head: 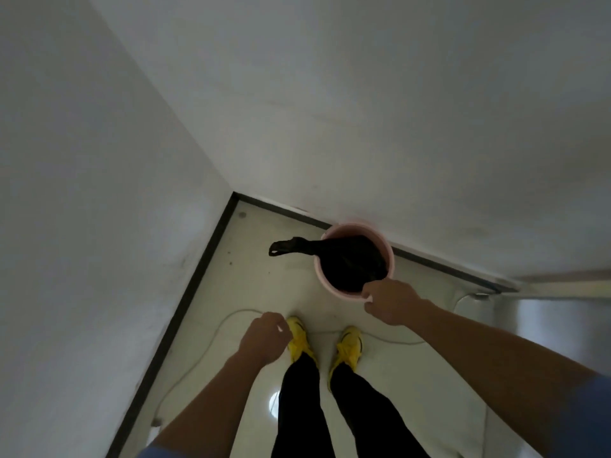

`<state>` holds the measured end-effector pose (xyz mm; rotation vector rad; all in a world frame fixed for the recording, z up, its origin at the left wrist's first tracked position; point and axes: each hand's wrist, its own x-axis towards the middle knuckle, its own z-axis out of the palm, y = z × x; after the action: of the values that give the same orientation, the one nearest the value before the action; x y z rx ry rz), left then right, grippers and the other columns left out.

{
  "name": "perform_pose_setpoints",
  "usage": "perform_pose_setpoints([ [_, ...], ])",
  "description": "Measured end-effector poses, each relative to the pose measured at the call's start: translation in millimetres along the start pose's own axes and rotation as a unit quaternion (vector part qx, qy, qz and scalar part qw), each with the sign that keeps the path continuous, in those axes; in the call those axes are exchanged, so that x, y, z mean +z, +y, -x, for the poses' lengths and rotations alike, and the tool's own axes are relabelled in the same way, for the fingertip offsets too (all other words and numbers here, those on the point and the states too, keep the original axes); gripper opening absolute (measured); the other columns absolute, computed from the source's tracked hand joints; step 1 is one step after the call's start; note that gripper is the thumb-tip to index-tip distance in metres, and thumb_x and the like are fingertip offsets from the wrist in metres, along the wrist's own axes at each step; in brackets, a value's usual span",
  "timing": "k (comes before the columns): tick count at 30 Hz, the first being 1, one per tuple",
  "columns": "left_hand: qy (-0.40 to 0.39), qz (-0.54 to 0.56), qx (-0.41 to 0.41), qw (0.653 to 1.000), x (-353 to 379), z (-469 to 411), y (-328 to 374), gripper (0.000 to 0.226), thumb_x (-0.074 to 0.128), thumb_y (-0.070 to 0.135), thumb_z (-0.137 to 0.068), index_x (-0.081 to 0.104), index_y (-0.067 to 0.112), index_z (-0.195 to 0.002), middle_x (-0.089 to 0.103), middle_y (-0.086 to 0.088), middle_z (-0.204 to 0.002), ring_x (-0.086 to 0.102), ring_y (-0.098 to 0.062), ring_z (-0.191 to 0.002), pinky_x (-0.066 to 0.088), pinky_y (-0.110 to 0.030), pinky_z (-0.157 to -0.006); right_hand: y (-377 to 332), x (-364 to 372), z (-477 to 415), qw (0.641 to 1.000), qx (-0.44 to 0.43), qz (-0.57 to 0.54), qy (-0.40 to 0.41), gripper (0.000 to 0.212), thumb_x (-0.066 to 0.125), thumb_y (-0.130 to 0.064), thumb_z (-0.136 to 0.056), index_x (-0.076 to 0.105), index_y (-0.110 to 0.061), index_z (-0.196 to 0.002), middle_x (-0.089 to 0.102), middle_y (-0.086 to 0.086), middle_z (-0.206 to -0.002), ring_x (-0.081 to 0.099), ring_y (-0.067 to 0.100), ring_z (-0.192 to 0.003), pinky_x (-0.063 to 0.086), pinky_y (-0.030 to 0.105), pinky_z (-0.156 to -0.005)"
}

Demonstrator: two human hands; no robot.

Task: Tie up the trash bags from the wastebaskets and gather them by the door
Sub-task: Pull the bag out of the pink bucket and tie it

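A pink wastebasket stands on the floor against the far wall, lined with a black trash bag. One bag handle sticks out over the left rim. My right hand is at the basket's near rim and pinches the bag's edge there. My left hand hovers lower left of the basket, above my left shoe, fingers curled with nothing in them.
White walls meet in a corner at upper left, with a dark baseboard along the floor. A white cable loops over the glossy tiles near my yellow shoes. A metal doorframe lies at the right.
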<state>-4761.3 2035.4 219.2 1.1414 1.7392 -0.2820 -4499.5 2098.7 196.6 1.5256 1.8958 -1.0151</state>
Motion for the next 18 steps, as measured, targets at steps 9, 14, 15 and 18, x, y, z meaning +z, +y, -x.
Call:
perform_pose_setpoints([
  [9, 0.007, 0.146, -0.050, 0.988, 33.2, -166.0, -9.0, 0.021, 0.053, 0.013, -0.090, 0.068, -0.001, -0.094, 0.071, -0.023, -0.098, 0.068, -0.038, -0.094, 0.055, -0.041, -0.086, 26.9, 43.4, -145.6, 0.999, 0.028, 0.010, 0.033, 0.025, 0.045, -0.032, -0.095, 0.056, -0.020, -0.114, 0.063, 0.005, -0.103, 0.059, 0.022, -0.086, 0.046, 0.029, -0.067],
  [14, -0.024, 0.323, -0.145, 0.935, 53.7, -278.0, -7.7, 0.020, 0.061, 0.019, -0.090, 0.061, 0.002, -0.080, 0.064, -0.015, -0.072, 0.058, -0.026, -0.059, 0.046, -0.030, -0.060, 52.6, 75.6, -243.2, 0.990, 0.068, 0.010, 0.122, 0.047, 0.054, -0.037, -0.089, 0.049, -0.016, -0.130, 0.054, 0.009, -0.124, 0.052, 0.028, -0.111, 0.051, 0.041, -0.084],
  [15, -0.024, 0.358, -0.166, 0.919, 57.8, -298.5, -6.5, 0.024, 0.063, 0.024, -0.090, 0.059, 0.004, -0.078, 0.063, -0.013, -0.072, 0.058, -0.025, -0.061, 0.047, -0.031, -0.059, 57.8, 81.9, -261.3, 0.987, 0.072, 0.014, 0.142, 0.056, 0.057, -0.040, -0.086, 0.045, -0.016, -0.135, 0.051, 0.009, -0.132, 0.048, 0.029, -0.120, 0.048, 0.043, -0.091],
  [18, -0.020, 0.455, -0.190, 0.870, 66.0, -353.6, 1.1, 0.039, 0.067, 0.041, -0.086, 0.056, 0.004, -0.089, 0.063, -0.012, -0.092, 0.062, -0.026, -0.086, 0.055, -0.040, -0.077, 69.9, 98.4, -307.4, 0.983, 0.074, 0.016, 0.170, 0.081, 0.064, -0.049, -0.081, 0.030, -0.015, -0.147, 0.033, 0.010, -0.152, 0.029, 0.030, -0.140, 0.033, 0.050, -0.108],
])
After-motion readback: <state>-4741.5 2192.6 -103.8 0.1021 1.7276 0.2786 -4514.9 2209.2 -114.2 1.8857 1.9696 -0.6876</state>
